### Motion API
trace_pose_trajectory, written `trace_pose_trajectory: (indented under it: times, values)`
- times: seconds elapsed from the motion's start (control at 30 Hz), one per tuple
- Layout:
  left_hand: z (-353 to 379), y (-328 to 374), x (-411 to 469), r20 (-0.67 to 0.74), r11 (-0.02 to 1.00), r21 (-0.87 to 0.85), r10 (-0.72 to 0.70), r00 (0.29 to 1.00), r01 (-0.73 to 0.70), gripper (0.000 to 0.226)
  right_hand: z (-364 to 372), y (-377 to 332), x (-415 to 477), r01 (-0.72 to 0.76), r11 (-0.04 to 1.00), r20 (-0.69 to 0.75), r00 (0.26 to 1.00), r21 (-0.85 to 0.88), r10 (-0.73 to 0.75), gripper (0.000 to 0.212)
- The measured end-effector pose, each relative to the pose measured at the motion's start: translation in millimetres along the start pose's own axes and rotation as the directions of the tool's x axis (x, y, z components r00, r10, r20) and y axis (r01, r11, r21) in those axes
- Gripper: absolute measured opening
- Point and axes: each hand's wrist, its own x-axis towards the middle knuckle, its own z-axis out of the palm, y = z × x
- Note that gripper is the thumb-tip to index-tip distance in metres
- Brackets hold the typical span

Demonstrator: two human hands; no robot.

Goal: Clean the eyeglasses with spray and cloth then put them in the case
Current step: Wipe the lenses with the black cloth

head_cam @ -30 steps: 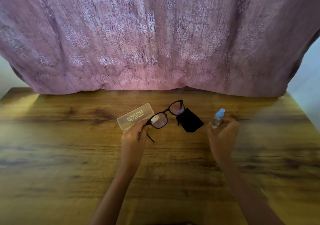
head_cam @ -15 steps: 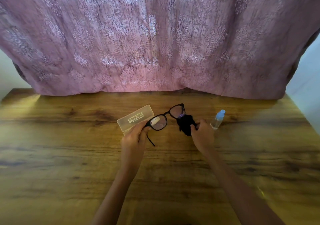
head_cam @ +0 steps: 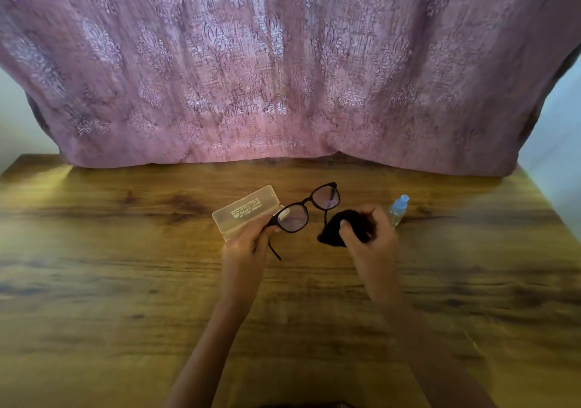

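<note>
Eyeglasses [head_cam: 306, 211] held above the tabletop [head_cam: 125, 282] by left hand [head_cam: 248, 247], fingers pinching one temple hinge. Right hand [head_cam: 369, 238] clenches black cloth [head_cam: 330, 234]. Risk: single-point hold may let the frame twist or drop under wiping pressure.

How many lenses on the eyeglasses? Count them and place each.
2. One lens sits beside the left hand gripping the frame; the other lens is farther off, above the black cloth.

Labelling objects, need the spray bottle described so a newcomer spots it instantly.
On the wooden table below the pink curtain, look just beyond the right hand holding the black cloth. The spray bottle lies there: the only small clear item with a pale blue cap.
</note>
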Motion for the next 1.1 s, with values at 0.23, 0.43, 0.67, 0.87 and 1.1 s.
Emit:
trace_pose_trajectory:
  times: [0.23, 0.43, 0.67, 0.87, 1.1]
  values:
    - [-1, 2, -1, 0.011, 0.999, 0.019, 0.037, 0.999, -0.037, 0.027, 12, -27, -10, 0.279, 0.944, 0.078, 0.960, -0.175, -0.269, 0.023]
    - [-3, 9, -1, 0.031, 0.997, 0.013, 0.071, 0.997, -0.071, 0.025, 16, -33, -13, 0.462, 0.804, 0.162, 0.886, -0.374, -0.434, 0.034]
    - [-2, 14, -3, 0.050, 0.998, 0.010, 0.055, 0.997, -0.055, 0.026, 19, -28, -18, 0.466, 0.757, 0.209, 0.884, -0.457, -0.418, 0.044]
    - [-3, 20, -1, 0.083, 0.998, 0.022, 0.050, 0.995, -0.052, 0.028, 23, -25, -25, 0.511, 0.758, 0.301, 0.857, -0.405, -0.418, 0.048]
    - [-2, 23, 0, 0.055, 0.999, 0.011, 0.047, 0.997, -0.048, 0.025, 20, -28, -18, 0.428, 0.784, 0.222, 0.904, -0.449, -0.366, 0.044]
